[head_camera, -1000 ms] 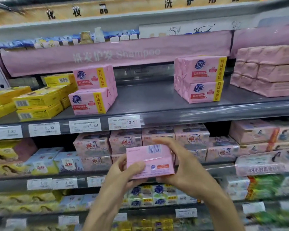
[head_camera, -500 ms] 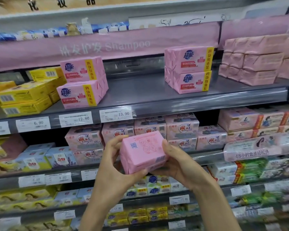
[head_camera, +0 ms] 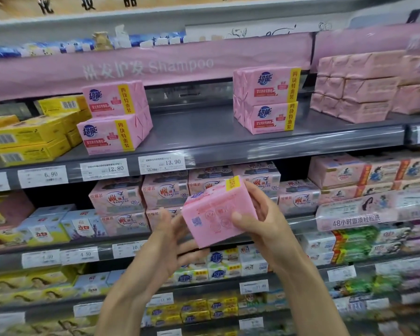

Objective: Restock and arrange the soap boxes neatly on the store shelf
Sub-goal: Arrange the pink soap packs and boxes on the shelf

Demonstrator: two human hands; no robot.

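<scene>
Pink soap pack held mid-air below the grey shelf, long axis rising rightward, yellow-banded end up. Right hand grips its right end; left hand supports it beneath with loosely straight fingers.

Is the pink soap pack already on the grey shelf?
No, the right hand grips the pink soap pack in the air, off the grey shelf, the left hand supporting it from below.
</scene>
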